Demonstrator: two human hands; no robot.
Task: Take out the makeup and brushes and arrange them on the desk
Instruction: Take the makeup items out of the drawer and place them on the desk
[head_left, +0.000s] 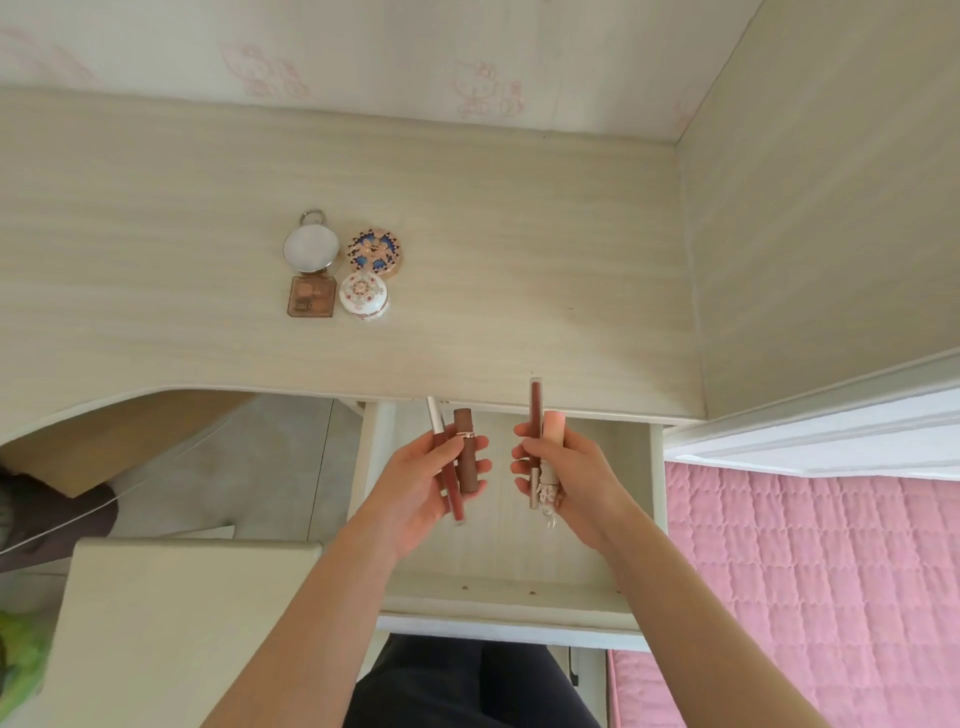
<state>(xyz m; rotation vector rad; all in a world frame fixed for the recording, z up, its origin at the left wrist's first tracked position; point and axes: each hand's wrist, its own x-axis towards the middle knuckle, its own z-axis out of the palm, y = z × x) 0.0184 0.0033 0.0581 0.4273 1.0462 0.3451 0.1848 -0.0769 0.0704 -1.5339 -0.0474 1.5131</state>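
My left hand grips two lip products over the open drawer: a thin red tube with a silver cap and a thick brown tube. My right hand holds two more, a long dark red tube and a peach tube. On the desk stand a round silver compact, a gold and blue patterned compact, a brown square palette and a white flowered compact, set close together in a square.
A cabinet side walls the desk on the right. A pink quilted bed lies to the right of the drawer. A pale chair back stands at the lower left. The drawer's floor shows bare wood around my hands.
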